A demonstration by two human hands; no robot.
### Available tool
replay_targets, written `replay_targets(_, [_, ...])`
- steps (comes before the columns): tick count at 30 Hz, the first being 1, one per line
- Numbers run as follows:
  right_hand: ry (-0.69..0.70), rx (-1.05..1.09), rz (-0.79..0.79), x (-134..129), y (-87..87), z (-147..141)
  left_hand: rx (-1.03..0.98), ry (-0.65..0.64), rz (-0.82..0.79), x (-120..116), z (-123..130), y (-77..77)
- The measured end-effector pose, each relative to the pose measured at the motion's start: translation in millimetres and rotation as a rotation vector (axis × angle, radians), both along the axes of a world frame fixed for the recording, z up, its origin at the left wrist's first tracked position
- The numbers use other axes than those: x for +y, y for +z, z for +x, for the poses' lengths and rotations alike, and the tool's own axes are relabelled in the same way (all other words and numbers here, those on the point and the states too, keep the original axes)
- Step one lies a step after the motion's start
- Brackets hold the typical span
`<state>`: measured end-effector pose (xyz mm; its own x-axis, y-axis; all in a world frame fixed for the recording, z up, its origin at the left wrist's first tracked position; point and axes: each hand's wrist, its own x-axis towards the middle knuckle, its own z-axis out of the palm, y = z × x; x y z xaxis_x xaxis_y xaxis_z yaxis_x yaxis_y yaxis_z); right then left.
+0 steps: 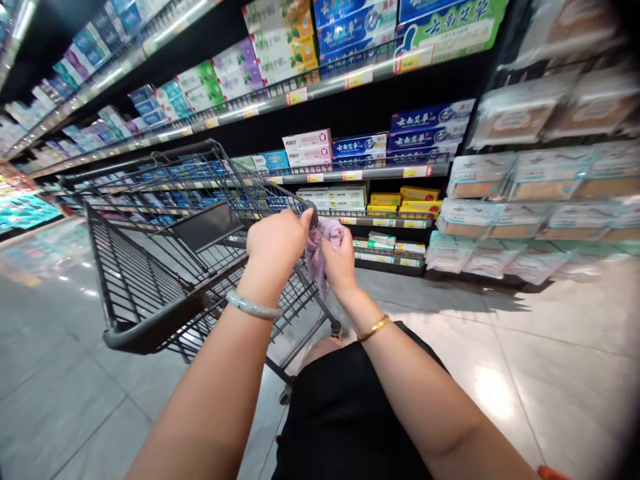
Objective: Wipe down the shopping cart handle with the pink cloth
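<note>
A dark grey wire shopping cart (135, 337) stands in front of me, angled to the left. My left hand (277, 250) is closed around the cart's handlebar, its thumb by the black end piece (311, 212). In my right hand (340, 261) is a crumpled light purple cloth (317, 259), pinched in closed fingers right beside that end piece. The cloth's lower part hangs down along the cart's side. Whether the cloth presses on the handlebar I cannot tell. A pale bangle circles my left wrist and a gold one my right.
Shelves (360, 75) of boxed toothpaste run along the far side, with a wire lip and price tags. Packaged goods (500, 177) hang at the right. The tiled floor (440, 303) spreads around the cart, and a cart wheel (285, 396) sits close to my legs.
</note>
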<state>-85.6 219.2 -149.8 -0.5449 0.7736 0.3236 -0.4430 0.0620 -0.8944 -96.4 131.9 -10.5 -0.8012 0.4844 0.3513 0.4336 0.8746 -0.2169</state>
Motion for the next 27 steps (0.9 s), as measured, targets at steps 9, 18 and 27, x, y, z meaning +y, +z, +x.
replay_targets(9, [-0.084, -0.040, -0.048, 5, 0.8, 0, 0.078, -0.114, -0.087, -2, 3, -2.0])
replay_targets(18, [-0.058, -0.010, -0.137, 16, 1.1, -5, 0.108, -0.109, -0.045, -2, 2, -4.8])
replay_targets(27, [-0.080, -0.039, -0.004, 14, 7.3, 2, 0.109, -0.080, -0.014, 0, 3, -3.8])
